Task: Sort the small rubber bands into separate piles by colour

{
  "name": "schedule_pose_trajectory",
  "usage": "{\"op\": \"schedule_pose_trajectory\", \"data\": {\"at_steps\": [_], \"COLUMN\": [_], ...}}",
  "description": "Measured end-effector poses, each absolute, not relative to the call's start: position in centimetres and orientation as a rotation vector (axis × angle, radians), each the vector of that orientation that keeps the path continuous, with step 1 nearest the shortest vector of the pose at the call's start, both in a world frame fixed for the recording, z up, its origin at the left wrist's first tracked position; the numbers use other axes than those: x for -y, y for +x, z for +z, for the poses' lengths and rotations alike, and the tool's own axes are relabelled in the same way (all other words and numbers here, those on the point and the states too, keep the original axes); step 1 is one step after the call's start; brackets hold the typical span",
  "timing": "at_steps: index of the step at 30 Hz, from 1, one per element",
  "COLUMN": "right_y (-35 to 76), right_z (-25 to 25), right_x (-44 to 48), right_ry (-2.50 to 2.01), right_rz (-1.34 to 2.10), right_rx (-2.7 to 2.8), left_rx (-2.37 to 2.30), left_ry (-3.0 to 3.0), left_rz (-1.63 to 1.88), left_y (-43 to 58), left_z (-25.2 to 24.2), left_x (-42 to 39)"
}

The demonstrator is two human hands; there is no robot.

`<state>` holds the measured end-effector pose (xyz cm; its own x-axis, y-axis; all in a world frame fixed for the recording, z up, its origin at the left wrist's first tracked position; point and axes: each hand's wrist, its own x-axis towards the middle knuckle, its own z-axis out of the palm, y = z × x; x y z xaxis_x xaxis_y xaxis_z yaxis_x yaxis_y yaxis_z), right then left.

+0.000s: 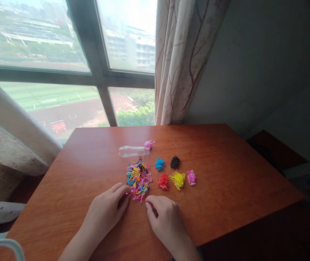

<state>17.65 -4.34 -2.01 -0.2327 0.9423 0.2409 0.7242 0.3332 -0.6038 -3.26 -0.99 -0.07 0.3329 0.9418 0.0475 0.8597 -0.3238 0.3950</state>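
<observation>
Touches the multicoloured pile with left hand, curls right hand just beside; cannot tell either grip.

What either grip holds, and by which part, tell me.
Cannot be told: the left grip is at the edge of the multicoloured pile, the right grip curled near it; no held piece shows clearly.

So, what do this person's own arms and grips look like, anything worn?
The left grip and right grip are bare human hands, with no gloves, rings or markings visible. The left forearm shows no sleeve or watch; beside the right forearm, a dark edge may be a sleeve.
</observation>
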Motion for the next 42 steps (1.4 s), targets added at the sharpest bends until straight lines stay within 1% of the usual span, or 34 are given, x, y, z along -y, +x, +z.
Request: {"op": "schedule_pose_trajectory", "data": {"at_steps": [15,19,22,26,31,37,42], "right_y": [17.6,17.6,17.6,17.6,17.6,17.6,17.6], "right_z": [-1.8,-1.9,-1.9,-2.3,-3.1,-3.2,-3.0], "right_x": [4.2,4.3,4.3,4.3,4.3,4.4,4.3], "right_ry": [-1.468,-1.467,-1.460,-1.464,-1.537,-1.517,-1.489], "right_rz": [0.509,0.502,0.498,0.443,0.351,0.355,0.380], "right_rx": [2.038,2.038,2.042,2.062,2.088,2.092,2.080], "left_rx": [-1.611,-1.568,-1.491,-1.418,-1.411,-1.383,-1.397], "left_ry": [2.274,2.314,2.386,2.508,2.544,2.533,2.505], "left_rz": [0.579,0.610,0.564,0.409,0.222,0.199,0.219], "left_y": [-3.5,-2.5,-0.8,2.3,5.2,5.9,4.6], "left_z": [-0.2,0.5,1.7,3.0,3.5,3.3,4.0], "left_x": [1.1,0.6,-0.2,-1.5,-3.0,-3.8,-3.5]}}
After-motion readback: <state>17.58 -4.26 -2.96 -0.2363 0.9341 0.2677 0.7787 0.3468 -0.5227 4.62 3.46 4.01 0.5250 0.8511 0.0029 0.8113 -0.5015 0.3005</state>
